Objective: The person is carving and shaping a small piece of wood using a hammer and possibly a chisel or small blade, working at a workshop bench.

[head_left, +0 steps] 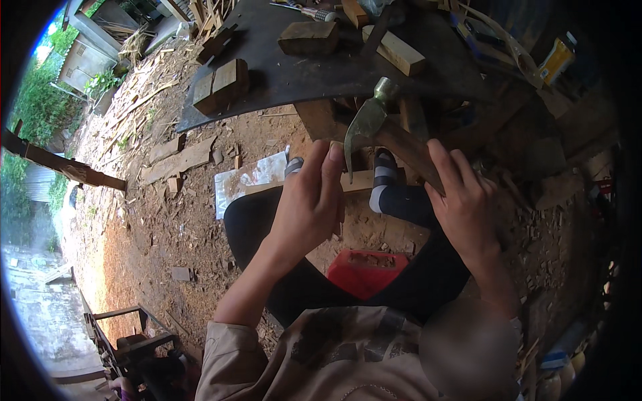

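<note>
My right hand (466, 200) is wrapped round the wooden handle of a claw hammer (409, 144). The hammer's metal head points up and left, with its curved claw hanging down beside my left hand (309, 194). That left hand is closed, thumb pressed against the curled fingers; whatever it may hold is hidden. Both hands are raised above my lap, short of the dark tabletop (267, 67). On the tabletop lie a notched wooden block (222, 87), another wood block (309, 38) and a longer pale piece of wood (394, 51).
A screwdriver (317, 13) lies at the table's far edge. A yellow bottle (557, 59) stands at the right. Between my legs is a red plastic object (366, 273). Wood scraps and a white sheet (251, 179) lie on the dirt floor. A wooden beam (67, 167) juts in from the left.
</note>
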Demonstrator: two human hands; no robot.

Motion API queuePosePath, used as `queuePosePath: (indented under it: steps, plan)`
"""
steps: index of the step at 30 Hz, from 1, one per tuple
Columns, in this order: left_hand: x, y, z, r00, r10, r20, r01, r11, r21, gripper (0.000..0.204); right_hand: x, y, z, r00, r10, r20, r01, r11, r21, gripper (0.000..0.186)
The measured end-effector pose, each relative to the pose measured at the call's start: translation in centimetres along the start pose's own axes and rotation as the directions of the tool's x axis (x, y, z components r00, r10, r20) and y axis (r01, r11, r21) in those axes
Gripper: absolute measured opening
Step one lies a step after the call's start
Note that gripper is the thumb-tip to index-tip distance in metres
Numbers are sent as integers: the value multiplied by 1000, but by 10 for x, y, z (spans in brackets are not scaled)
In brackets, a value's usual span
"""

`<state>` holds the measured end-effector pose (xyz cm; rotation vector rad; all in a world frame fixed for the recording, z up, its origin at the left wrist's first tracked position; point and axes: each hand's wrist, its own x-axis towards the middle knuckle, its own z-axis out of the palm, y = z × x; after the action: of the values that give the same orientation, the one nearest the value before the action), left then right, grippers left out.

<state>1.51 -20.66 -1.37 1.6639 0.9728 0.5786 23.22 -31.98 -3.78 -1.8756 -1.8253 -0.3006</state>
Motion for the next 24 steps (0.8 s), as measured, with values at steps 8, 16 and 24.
queuePosePath:
  steps: [8, 16, 24]
  plan:
    - [-8, 7, -7, 999, 15, 35, -13, 999, -53, 34, 11, 0, -17, 996, -85, 1, 85, 996, 0, 79]
    - [-4, 3, -7, 999, 32, 5, -32, 998, -52, 38, 12, -9, -9, 997, -52, -65, 48, 997, -68, 79]
    - [2, -50, 4, 858, 289, -425, -164, 938, 306, 43, 7, -43, 33, 982, 157, -105, -154, 987, 39, 58]
